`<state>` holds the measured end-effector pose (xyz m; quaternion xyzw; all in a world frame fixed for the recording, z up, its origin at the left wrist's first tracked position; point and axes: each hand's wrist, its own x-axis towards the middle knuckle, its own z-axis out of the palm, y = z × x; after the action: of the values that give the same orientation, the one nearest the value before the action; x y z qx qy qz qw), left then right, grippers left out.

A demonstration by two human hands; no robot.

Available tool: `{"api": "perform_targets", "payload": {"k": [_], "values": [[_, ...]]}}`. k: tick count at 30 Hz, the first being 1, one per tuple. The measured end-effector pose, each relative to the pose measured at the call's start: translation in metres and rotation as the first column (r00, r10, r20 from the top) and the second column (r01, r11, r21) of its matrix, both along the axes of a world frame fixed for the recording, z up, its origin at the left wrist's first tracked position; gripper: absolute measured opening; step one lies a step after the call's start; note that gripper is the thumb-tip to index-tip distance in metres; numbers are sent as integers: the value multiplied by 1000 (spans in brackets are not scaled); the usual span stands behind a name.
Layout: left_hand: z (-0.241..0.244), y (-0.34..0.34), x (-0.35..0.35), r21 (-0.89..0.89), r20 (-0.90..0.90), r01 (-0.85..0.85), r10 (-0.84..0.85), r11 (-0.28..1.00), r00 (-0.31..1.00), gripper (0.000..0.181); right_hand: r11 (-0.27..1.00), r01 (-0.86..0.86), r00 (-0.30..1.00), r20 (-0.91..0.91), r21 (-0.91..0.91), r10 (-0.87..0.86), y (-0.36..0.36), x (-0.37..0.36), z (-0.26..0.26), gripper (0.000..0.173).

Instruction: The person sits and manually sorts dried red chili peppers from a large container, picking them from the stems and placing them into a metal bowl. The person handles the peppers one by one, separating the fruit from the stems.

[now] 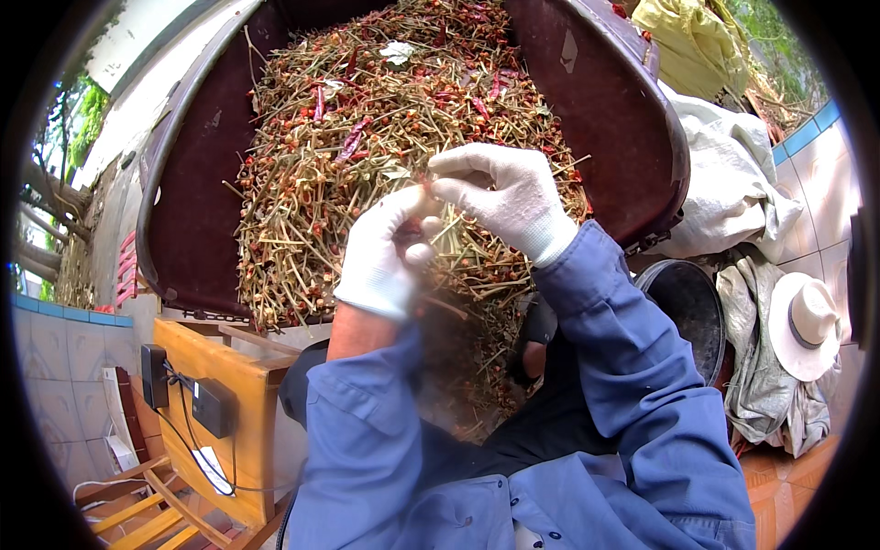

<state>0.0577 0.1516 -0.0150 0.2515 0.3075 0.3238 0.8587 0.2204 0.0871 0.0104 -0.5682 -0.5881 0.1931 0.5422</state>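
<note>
My left hand [381, 251], in a white knit glove, is curled above a heap of dried chili stems [302, 185]. Something reddish, likely dried chili pieces [410, 230], shows inside its fingers. My right hand [505, 196], gloved the same way, meets the left at the fingertips. A tiny red bit [427, 185] shows where they meet; whether the right fingers grip it is unclear. Whole dried red chilies [353, 139] and pale dry leaves [397, 52] lie among the stems. The heap rests in a dark maroon open-ended bin [199, 199].
At left stands a wooden stool [254, 426] with black adapters [214, 407] and cables, beside a slatted wooden chair [148, 512]. A black bucket [687, 309], white sacks [722, 179], a grey cloth [749, 385] and a pale brimmed hat [790, 350] are at right. Stems spill below the bin.
</note>
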Motion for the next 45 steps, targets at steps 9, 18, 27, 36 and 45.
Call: {"api": "perform_targets", "payload": {"k": [9,18,27,36,45], "values": [[5,1,-2,-59,-26,-29,27,998,999,15,983,-1,976,212,182,-38,1,0,-3,24],[3,-2,0,5,-5,72,-72,997,997,14,977,4,991,128,212,-31,-1,-4,-2,24],[1,-1,0,27,27,71,-71,997,997,10,992,-128,974,-188,-15,123,-3,-3,1,20],[-3,0,-4,78,34,95,-98,992,995,11,993,-112,993,-42,25,113,-5,-1,2,21],[-1,-2,-4,206,-16,137,-136,969,991,14,961,-201,873,-479,-191,87,-3,2,0,20]]}}
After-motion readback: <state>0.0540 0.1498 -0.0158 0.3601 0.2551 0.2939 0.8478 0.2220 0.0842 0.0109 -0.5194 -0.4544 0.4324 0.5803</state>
